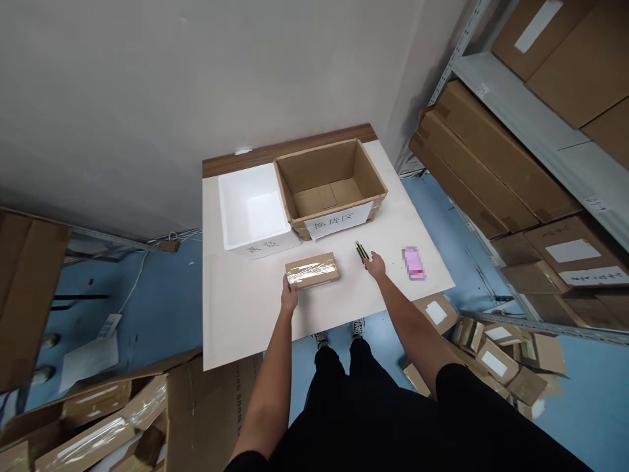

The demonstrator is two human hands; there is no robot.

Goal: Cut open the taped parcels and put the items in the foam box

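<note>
A small cardboard parcel (312, 271) wrapped in clear tape lies on the white table (246, 314). My left hand (289, 296) grips its near left corner, fingers closed on it. My right hand (376, 264) is to the parcel's right, closed round a yellow and black utility knife (362, 252) that points away from me. A pink blurred item (413, 263) lies further right on the table.
An open brown cardboard box (330, 187) with a paper label and a white foam box (253, 210) stand at the table's back. Shelves with large cartons (491, 164) are on the right. Small parcels (496, 347) litter the blue floor; flattened cartons (98, 419) lie at the lower left.
</note>
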